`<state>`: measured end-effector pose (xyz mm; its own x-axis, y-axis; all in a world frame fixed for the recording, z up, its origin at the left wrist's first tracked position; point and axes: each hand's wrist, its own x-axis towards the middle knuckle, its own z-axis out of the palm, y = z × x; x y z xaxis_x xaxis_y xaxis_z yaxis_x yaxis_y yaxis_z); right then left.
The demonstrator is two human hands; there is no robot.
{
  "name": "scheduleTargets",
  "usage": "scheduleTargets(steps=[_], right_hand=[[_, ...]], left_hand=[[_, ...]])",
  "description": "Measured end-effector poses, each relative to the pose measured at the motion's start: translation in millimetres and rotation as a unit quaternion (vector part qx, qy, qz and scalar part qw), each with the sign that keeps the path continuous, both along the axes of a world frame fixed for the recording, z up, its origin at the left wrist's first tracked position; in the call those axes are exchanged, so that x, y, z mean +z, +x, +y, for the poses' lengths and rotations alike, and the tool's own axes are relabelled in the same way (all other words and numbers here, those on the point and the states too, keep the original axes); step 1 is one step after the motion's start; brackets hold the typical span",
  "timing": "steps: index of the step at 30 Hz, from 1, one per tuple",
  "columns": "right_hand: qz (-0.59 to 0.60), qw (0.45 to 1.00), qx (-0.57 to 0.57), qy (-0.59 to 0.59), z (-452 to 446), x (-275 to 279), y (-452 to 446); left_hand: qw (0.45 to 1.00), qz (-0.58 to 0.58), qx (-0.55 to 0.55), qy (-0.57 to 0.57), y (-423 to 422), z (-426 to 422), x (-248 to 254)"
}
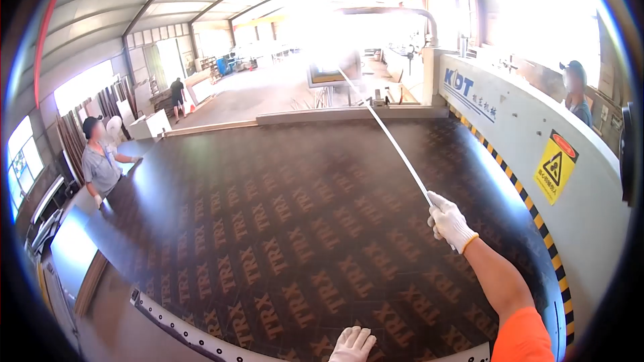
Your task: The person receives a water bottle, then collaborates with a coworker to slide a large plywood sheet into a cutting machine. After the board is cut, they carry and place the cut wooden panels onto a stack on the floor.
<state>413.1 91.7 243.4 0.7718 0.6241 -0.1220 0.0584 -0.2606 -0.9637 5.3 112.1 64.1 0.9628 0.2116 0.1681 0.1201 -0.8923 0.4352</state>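
My right hand (449,221), in a white knit glove, is closed around one end of a long thin white rod (400,153). The rod slants forward and to the left above a large dark brown panel (295,181) printed with rows of "TRX". Its far tip overlaps a boxy control screen (327,77) in view; whether they touch I cannot tell. At the bottom edge, my gloved left hand (353,344) lies flat on the panel, fingers stretched out and holding nothing.
The grey KDT machine beam (510,104), striped black and yellow below, borders the right side. A co-worker (102,164) touches the panel's left edge. Another person (575,97) stands behind the beam, and a third (177,98) farther back. A perforated metal rail (191,338) runs along the front.
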Motion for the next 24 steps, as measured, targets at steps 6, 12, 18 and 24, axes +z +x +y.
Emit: scheduleTargets(steps=[6,12,18,24], right_hand=[[0.021,1.000,0.014,0.019,56,-11,19],[0.022,1.000,0.004,0.022,84,-5,26],[0.029,0.999,0.000,0.034,105,-8,42],[0.027,0.999,0.005,0.041,121,-10,51]], left_hand=[[1.000,0.003,0.002,-0.004,2,3,-3],[1.000,0.021,0.006,-0.016,2,4,-1],[1.000,0.003,0.008,-0.017,3,4,-2],[1.000,0.007,0.008,-0.023,3,6,-6]])
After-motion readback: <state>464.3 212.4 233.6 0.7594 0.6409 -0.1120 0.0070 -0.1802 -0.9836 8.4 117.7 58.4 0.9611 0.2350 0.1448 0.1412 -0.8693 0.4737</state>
